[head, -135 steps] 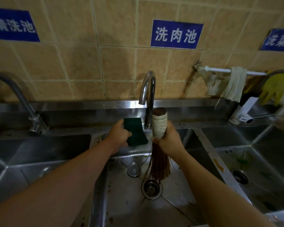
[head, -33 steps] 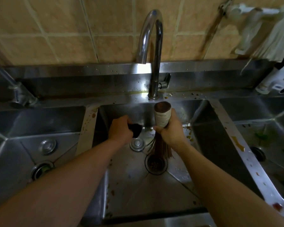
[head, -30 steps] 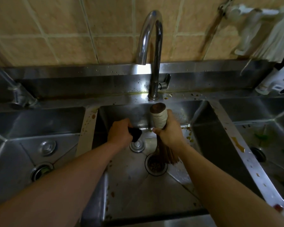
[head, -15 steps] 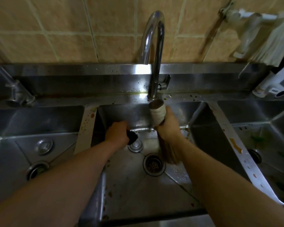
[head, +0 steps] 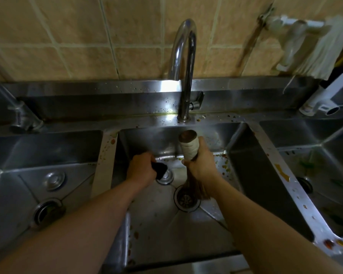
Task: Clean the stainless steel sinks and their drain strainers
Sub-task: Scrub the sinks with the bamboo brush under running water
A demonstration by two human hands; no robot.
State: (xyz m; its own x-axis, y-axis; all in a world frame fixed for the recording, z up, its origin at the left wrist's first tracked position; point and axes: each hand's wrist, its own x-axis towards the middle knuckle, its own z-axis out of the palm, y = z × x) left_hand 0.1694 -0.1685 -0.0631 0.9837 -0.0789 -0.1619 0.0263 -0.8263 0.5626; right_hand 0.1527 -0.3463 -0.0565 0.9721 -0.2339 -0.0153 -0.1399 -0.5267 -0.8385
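Gripping brush (head: 189,148) in right hand (head: 201,165) — bristles beside drain strainer (head: 186,199)

A commercial kitchen: three steel sinks (head: 236,135) under tiled wall (head: 87,46)

Beige wall tiles (head: 87,36) fill the top of the frame. At the upper right a white rail (head: 305,21) carries a pale cloth (head: 325,52) — draped over it and hanging down. Just below, at the right edge, a white plastic object (head: 323,99) leans against the steel backsplash (head: 107,89).
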